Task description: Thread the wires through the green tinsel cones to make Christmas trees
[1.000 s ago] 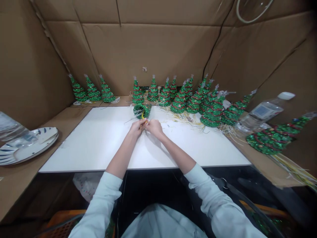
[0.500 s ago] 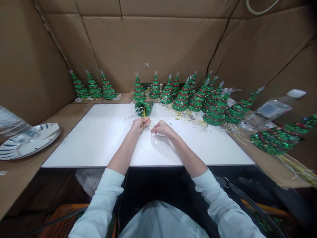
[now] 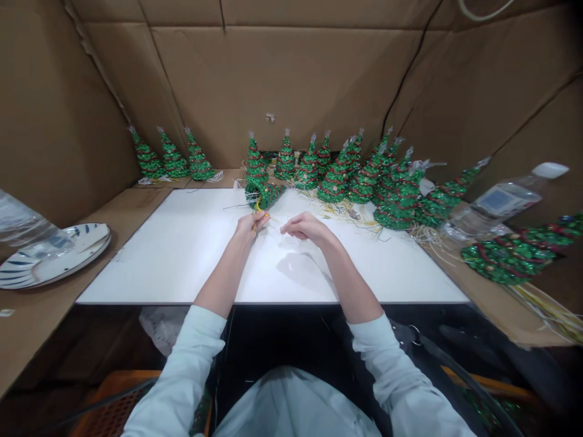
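Observation:
A small green tinsel Christmas tree (image 3: 272,193) lies on its side near the back of the white board, its hollow base facing me. Yellow and white wires (image 3: 259,205) come out of that base. My left hand (image 3: 250,224) is closed around the bundle of wires just in front of the opening. To the right, my right hand (image 3: 306,228) hovers over the board with thumb and fingers pinched together. Faint thin strands show near its fingertips, but whether they are held is too fine to see.
Several finished-looking trees (image 3: 336,179) stand along the back, amid loose wire scraps (image 3: 341,209). A plastic bottle (image 3: 505,200) and another tree (image 3: 514,258) are at right. On the left sits a patterned plate (image 3: 86,258). Cardboard walls (image 3: 296,79) enclose the board (image 3: 173,261).
The lying tree has turned, its base shifting slightly left. My left hand has moved a little left with the wires, while my right hand has moved rightward, widening the gap.

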The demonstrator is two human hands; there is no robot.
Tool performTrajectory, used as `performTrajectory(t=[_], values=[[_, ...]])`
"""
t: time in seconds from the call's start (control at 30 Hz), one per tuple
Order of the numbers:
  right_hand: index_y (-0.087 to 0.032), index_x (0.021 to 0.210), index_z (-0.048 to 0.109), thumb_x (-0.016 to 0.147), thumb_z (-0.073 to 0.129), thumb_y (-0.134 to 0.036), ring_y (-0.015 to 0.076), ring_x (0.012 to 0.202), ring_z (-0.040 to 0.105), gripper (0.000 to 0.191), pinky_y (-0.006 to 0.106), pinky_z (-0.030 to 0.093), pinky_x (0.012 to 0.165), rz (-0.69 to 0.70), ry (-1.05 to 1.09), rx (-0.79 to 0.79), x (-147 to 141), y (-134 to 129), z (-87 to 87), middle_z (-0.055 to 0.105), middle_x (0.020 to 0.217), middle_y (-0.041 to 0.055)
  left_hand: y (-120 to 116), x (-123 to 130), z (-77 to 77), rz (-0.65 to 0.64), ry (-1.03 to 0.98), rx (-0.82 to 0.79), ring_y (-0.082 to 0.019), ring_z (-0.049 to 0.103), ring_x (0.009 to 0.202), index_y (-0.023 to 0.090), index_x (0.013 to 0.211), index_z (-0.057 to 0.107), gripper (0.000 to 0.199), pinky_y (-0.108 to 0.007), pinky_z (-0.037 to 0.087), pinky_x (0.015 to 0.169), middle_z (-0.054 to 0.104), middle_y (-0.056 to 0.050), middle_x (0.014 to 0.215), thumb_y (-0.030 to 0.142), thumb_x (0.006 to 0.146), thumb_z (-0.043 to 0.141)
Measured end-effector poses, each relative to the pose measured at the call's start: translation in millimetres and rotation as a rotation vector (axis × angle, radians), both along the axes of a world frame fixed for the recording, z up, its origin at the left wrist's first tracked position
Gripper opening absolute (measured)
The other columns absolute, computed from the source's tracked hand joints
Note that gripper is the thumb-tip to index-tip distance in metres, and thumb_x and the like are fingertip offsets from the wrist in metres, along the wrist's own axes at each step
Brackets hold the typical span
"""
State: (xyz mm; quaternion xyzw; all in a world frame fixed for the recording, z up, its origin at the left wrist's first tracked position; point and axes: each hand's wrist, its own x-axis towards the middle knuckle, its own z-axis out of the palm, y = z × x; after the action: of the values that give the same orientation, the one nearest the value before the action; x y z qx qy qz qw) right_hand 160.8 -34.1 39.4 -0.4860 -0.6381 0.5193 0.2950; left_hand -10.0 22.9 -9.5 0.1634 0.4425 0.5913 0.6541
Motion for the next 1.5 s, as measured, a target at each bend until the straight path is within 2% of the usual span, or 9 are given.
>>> performTrajectory(t=[0.13,0.2,0.3,0.43,0.6,0.8,1.13,1.37,1.5], values=[[-0.012,0.080,0.064,0.074,0.051,-0.029,0.0060,0.042,0.046,0.022,0.020,0.038,0.048,-0.476,-0.031,0.261,0,12,-10.2,0.063,0.065,0.0020,2,2,-0.8,-0.045,-0.033,-0.019,-0.009,0.061,0.056,0.008,0.070,0.056,0.016,-0.016,0.052,0.056,0.060,-0.004,0.059,-0.005,0.075,0.048],[-0.013,0.094,0.061,0.077,0.047,-0.024,0.0089,0.053,0.055,0.025,0.021,0.043,0.059,-0.584,-0.110,0.383,-1,14,-14.7,0.066,0.077,0.0035,1,4,-0.4,-0.071,-0.038,-0.017,-0.009,0.061,0.056,0.008,0.071,0.056,0.015,-0.015,0.052,0.055,0.060,-0.004,0.060,-0.004,0.076,0.048],[-0.015,0.108,0.056,0.077,0.045,-0.018,0.0116,0.068,0.060,0.032,0.023,0.043,0.072,-0.579,-0.207,0.557,-7,10,-18.1,0.066,0.092,0.0051,-3,8,0.0,-0.106,-0.043,0.007,-0.009,0.061,0.056,0.007,0.072,0.058,0.014,-0.015,0.051,0.056,0.061,-0.005,0.061,-0.004,0.075,0.050],[-0.016,0.097,0.063,0.082,0.042,-0.025,0.0150,0.076,0.060,0.027,0.024,0.041,0.077,-0.332,-0.346,0.704,-29,0,-22.9,0.066,0.093,0.0073,-8,13,-1.1,-0.168,-0.018,0.083,-0.008,0.060,0.055,0.006,0.076,0.060,0.014,-0.015,0.050,0.057,0.061,-0.003,0.060,-0.004,0.073,0.051],[-0.015,0.068,0.067,0.080,0.045,-0.026,0.0178,0.071,0.061,0.028,0.024,0.041,0.070,-0.189,-0.510,0.474,-57,4,-36.5,0.068,0.072,0.0078,-12,19,-1.5,-0.180,0.024,0.157,-0.007,0.058,0.055,0.007,0.071,0.061,0.015,-0.015,0.048,0.061,0.062,-0.003,0.059,-0.004,0.071,0.051],[-0.016,0.048,0.059,0.077,0.047,-0.024,0.0094,0.053,0.055,0.033,0.017,0.039,0.057,-0.138,-0.293,0.278,-56,12,-45.9,0.059,0.050,0.0011,-14,19,0.4,-0.201,0.062,0.149,-0.009,0.058,0.053,0.008,0.069,0.060,0.012,-0.017,0.048,0.053,0.062,-0.004,0.059,0.000,0.074,0.053],[-0.014,0.050,0.061,0.065,0.058,-0.030,0.0046,0.040,0.040,0.022,0.017,0.031,0.044,-0.272,-0.026,0.135,-42,12,-42.9,0.052,0.044,-0.0030,-17,9,11.1,-0.306,0.122,0.125,-0.010,0.060,0.054,0.007,0.072,0.059,0.013,-0.016,0.048,0.048,0.063,-0.007,0.062,0.005,0.080,0.049],[-0.014,0.047,0.053,0.062,0.059,-0.026,0.0025,0.028,0.022,0.020,0.020,0.014,0.033,-0.208,0.193,-0.050,-34,9,-39.9,0.037,0.031,-0.0071,-14,1,7.0,-0.378,0.168,0.056,-0.009,0.060,0.054,0.006,0.073,0.060,0.005,-0.016,0.049,0.051,0.063,-0.006,0.064,0.007,0.076,0.057],[-0.013,0.051,0.054,0.060,0.058,-0.027,0.0022,0.026,0.022,0.018,0.021,0.011,0.032,-0.161,0.296,-0.073,-34,8,-40.5,0.044,0.036,-0.0053,-14,1,7.5,-0.349,0.163,0.015,-0.008,0.059,0.053,0.008,0.071,0.059,0.009,-0.016,0.050,0.053,0.062,-0.005,0.061,0.004,0.076,0.054]])
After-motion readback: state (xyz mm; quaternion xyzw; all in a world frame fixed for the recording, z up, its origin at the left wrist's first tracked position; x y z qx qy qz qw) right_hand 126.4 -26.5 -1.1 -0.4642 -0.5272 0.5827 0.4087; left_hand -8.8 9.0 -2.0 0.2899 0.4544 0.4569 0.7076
